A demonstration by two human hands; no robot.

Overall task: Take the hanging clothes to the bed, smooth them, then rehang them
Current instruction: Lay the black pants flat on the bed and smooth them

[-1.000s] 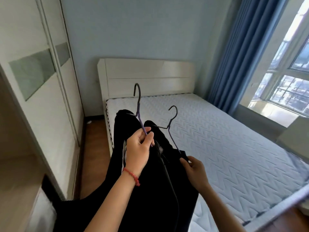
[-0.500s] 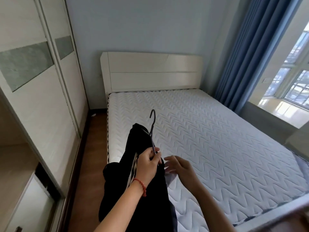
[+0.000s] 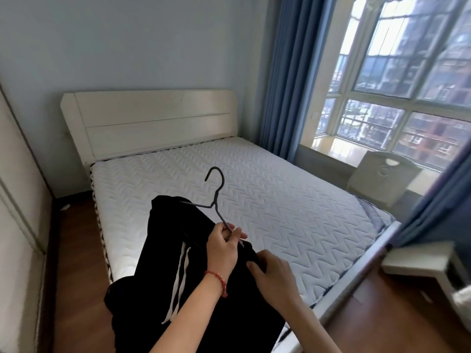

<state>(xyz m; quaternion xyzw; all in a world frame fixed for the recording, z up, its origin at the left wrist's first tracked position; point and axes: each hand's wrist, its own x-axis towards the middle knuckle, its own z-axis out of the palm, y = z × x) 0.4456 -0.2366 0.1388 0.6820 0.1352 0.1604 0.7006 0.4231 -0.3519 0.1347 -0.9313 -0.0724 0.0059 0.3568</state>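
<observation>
A dark wire hanger (image 3: 216,197) sticks up over the near-left part of the bed (image 3: 280,200), carrying black clothes (image 3: 175,263) with white drawstrings that drape down over the mattress corner. My left hand (image 3: 223,247), with a red bracelet at the wrist, grips the hanger's lower arm. My right hand (image 3: 274,275) pinches the black fabric at the hanger's near end. The bed has a white quilted mattress and a cream headboard.
A wardrobe (image 3: 17,200) lines the left wall, with a strip of wooden floor (image 3: 76,250) between it and the bed. Blue curtains (image 3: 285,72) and a large window (image 3: 397,85) stand on the right. A pale chair (image 3: 379,174) sits beyond the bed's right side.
The view has swung right toward the window. The clothes and hanger have come lower over the bed's near corner, and my right hand has closed onto the black fabric. Only one hanger shows now.
</observation>
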